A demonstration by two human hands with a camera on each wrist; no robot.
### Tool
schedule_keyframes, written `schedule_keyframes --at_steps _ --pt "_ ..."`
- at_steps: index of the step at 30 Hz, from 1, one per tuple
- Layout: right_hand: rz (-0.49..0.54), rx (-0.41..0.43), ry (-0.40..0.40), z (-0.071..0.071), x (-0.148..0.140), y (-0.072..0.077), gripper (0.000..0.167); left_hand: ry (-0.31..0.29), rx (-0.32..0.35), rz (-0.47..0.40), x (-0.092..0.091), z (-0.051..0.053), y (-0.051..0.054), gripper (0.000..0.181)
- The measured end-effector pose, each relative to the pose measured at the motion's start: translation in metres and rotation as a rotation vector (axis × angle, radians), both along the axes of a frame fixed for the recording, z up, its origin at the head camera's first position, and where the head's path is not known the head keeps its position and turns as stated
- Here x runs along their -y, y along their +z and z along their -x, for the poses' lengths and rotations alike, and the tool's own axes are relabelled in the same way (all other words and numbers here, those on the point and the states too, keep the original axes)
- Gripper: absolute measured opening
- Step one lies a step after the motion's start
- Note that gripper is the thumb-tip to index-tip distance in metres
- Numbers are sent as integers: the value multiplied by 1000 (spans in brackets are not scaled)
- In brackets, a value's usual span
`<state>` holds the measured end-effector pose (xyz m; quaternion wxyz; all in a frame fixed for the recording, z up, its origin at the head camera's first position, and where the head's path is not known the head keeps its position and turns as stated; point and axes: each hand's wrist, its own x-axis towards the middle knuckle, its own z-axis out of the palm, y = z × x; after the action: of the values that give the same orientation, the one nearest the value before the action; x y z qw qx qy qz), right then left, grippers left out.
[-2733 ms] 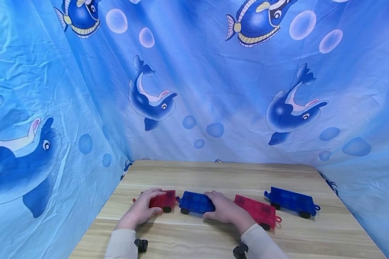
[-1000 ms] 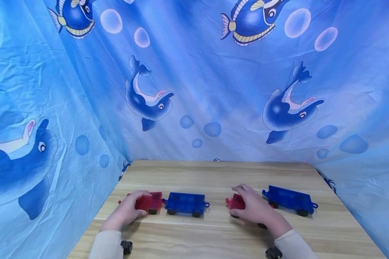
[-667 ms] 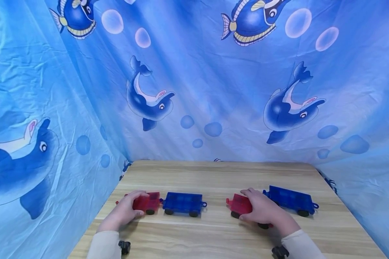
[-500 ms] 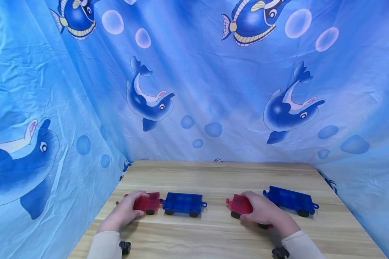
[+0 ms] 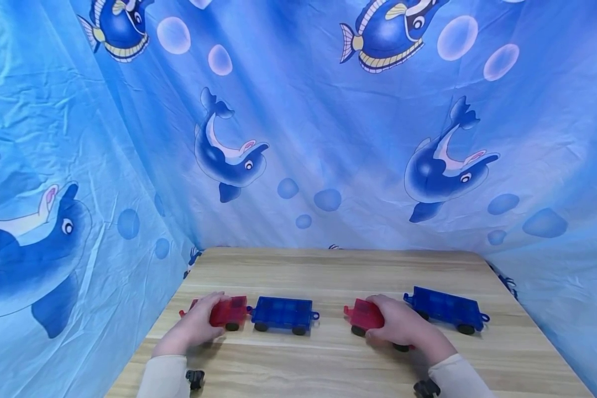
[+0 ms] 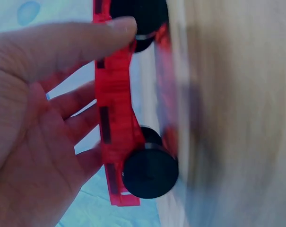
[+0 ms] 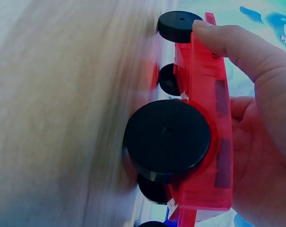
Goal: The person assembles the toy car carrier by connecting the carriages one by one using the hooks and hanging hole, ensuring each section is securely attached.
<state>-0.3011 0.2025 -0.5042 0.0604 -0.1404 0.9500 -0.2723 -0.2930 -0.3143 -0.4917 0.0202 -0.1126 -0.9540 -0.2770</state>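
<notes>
My left hand (image 5: pixel 196 325) grips a red translucent toy train wagon (image 5: pixel 232 310) at the table's left, thumb on the near side. Behind that wagon, on its right, a blue wagon (image 5: pixel 282 313) is joined end to end with it. In the left wrist view the thumb lies against the wagon's side (image 6: pixel 114 94) by a black wheel. My right hand (image 5: pixel 404 321) holds a second red wagon (image 5: pixel 365 314), with its hook pointing left. A gap separates that hook from the blue wagon's ring. The right wrist view shows the thumb near a wheel (image 7: pixel 167 139); the palm covers the wagon's far side.
Another blue wagon (image 5: pixel 445 307) stands slantwise at the right, just beyond my right hand. All wagons are on a wood-grain table (image 5: pixel 338 271). A blue cloth (image 5: pixel 298 138) printed with dolphins and fish hangs behind and at both sides.
My right hand has left the middle blue wagon and taken hold of the right red one. The left pair shifted left. In the last half second both red wagons moved slightly toward each other.
</notes>
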Motion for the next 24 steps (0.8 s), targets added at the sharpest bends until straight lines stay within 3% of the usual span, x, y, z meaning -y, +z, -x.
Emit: schedule_keyframes --at_steps 5,10,19,24 --pt "3 5 1 3 3 0 85 17 16 11 -11 -1 8 76" --pt "-4 -9 12 6 8 0 85 -18 -27 -15 -27 0 15 70" --pt "-43 -33 16 10 12 -1 86 -83 -89 -36 -58 10 11 73" --pt "-51 -38 19 11 15 -2 87 -119 -59 -41 -80 14 13 73"
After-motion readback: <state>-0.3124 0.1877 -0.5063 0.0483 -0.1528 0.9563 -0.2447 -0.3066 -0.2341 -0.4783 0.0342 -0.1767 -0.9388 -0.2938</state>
